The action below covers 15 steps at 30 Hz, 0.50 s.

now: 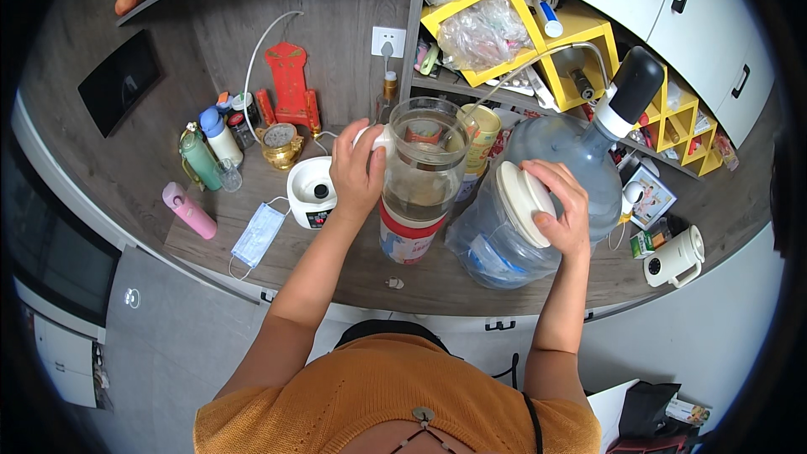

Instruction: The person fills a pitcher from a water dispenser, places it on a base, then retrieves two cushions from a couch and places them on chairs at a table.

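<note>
My left hand [359, 170] is closed round the white handle of a clear glass kettle jug [423, 175], whose top is uncovered. The jug stands over a red and white patterned canister [408, 238]; whether it touches it I cannot tell. To the left is a white kettle base [312, 188] with a lit display. My right hand [565, 206] grips a round cream lid [521, 204], tilted, above a clear plastic bag [496, 259] with something blue inside. Behind it stands a big water bottle [580, 170] with a black-topped pump [635, 84] and a curved metal spout.
At the left are a pink bottle [190, 211], a face mask [259, 235], a green bottle [198, 157] and a gold pot [280, 147]. A cream electric kettle [675, 257] lies far right. Yellow shelf boxes [580, 34] line the back. A small plug [394, 283] lies near the front edge.
</note>
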Motion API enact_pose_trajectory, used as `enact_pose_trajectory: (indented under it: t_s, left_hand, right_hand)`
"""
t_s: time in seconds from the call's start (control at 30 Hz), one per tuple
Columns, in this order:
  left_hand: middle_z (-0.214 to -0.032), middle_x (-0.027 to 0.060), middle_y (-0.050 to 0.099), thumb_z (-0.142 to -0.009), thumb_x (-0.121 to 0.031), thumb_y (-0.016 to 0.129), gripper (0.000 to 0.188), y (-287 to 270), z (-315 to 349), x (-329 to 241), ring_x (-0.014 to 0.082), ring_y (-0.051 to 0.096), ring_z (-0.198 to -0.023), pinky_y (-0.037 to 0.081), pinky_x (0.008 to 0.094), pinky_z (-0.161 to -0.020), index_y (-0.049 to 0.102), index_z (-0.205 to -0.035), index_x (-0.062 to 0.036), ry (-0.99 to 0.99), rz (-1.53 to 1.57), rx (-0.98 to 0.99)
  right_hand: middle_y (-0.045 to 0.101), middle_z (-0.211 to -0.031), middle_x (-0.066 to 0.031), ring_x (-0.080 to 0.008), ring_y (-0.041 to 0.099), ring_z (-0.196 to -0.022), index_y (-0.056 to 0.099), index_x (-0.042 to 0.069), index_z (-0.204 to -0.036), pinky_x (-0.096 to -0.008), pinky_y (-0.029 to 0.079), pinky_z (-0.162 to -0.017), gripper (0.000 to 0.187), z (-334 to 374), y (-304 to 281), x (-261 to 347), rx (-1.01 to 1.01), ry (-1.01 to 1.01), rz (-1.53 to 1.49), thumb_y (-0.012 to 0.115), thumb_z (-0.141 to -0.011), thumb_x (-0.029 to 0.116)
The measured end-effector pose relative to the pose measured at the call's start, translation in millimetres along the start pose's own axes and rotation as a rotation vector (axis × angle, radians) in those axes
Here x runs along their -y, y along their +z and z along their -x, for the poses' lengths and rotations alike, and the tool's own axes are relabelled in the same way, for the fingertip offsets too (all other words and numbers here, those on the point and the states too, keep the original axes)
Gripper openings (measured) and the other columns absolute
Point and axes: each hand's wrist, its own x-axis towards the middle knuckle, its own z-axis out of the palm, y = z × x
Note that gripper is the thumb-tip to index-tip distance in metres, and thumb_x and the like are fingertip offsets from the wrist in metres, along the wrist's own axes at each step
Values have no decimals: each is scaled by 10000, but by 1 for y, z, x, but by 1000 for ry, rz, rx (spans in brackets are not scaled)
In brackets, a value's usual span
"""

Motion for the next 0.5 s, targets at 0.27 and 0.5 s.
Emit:
enact_pose_trajectory:
  t_s: [0.27, 0.5]
  left_hand:
    - [-1126, 183, 547, -851, -116, 581, 259, -1, 0, -1, 350, 559, -972, 466, 405, -805, 596, -1099, -45, -8, 1, 6]
    - [-1123, 184, 547, -854, -120, 578, 261, -1, -1, -1, 348, 560, -971, 464, 406, -809, 593, -1104, -48, 4, -16, 10]
  right_hand:
    - [638, -1056, -170, -328, 607, -924, 635, 9, -1091, -359, 471, -814, 544, 0, 0, 2, 4, 21, -16, 654, -632, 301]
    - [638, -1062, -166, -329, 606, -933, 634, 11, -1091, -360, 469, -824, 550, 1, 0, -1, 6, 17, -7, 639, -611, 279]
